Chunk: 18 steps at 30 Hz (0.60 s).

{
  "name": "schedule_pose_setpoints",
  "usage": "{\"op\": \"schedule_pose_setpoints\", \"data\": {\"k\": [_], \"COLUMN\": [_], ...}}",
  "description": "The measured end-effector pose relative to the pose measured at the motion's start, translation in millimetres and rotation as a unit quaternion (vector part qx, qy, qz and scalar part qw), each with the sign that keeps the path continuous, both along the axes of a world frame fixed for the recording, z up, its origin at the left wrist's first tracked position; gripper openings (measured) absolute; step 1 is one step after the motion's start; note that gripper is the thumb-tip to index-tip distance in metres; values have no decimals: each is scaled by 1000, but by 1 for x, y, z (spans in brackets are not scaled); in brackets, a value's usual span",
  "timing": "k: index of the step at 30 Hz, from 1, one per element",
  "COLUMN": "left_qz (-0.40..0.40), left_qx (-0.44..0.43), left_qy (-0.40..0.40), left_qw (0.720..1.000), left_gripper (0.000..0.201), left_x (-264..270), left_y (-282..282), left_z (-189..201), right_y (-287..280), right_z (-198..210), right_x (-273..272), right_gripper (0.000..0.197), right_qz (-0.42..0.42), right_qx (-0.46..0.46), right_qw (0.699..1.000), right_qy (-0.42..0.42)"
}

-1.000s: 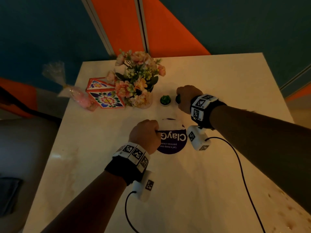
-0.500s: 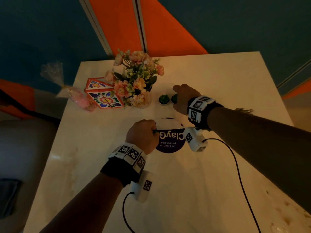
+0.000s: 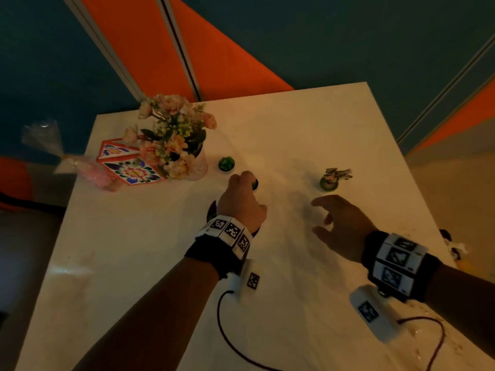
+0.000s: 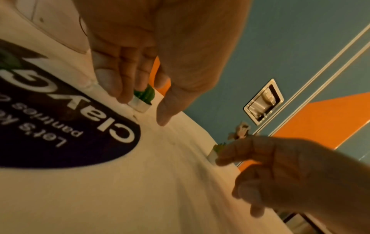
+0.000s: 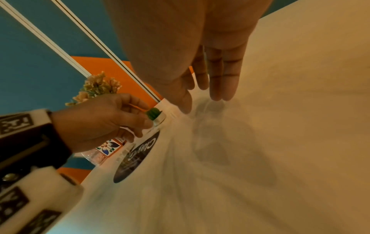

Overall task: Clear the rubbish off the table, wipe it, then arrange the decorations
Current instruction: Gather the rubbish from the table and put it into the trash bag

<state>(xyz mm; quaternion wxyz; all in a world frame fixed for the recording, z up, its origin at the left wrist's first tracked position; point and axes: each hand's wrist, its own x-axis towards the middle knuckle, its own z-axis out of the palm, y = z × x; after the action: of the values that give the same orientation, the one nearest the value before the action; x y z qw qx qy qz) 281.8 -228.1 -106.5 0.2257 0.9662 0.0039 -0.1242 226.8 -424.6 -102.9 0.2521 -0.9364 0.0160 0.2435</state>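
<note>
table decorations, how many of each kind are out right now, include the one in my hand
mini cactus pots: 2, one free, one pinched in left hand fingers
figurine plant pot: 1
flower vase: 1
floral boxes: 1
wrapped pink gift: 1
round sticker: 1
total: 7

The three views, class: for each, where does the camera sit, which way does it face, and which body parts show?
Head: above, looking down at the table; both forearms show.
Left wrist: under the left hand, facing its fingers on a small green plant pot.
Right wrist: under the right hand, facing its straight fingers.
Shared: both wrist views show the pot.
</note>
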Motion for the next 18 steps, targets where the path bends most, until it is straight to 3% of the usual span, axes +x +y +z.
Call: {"op": "schedule_pose_setpoints", "data": {"k": [8,18], "left_qz": [-5,-42], "left_qx": [74,99], "left_qy": [-19,-21], "left_qw": [997,994], "left_gripper": [58,36], "left_x": [37,79], "left_y": [-2,-9], "left_z": [-14,-17], "right_y": [30,13], "right_z": [6,-1], "right_x": [28,5], "right_gripper": [52,29], "right_qz": [38,55], "right_qx": [35,15], "right_qw": [997,998], "right_qy": [-55,-28]}}
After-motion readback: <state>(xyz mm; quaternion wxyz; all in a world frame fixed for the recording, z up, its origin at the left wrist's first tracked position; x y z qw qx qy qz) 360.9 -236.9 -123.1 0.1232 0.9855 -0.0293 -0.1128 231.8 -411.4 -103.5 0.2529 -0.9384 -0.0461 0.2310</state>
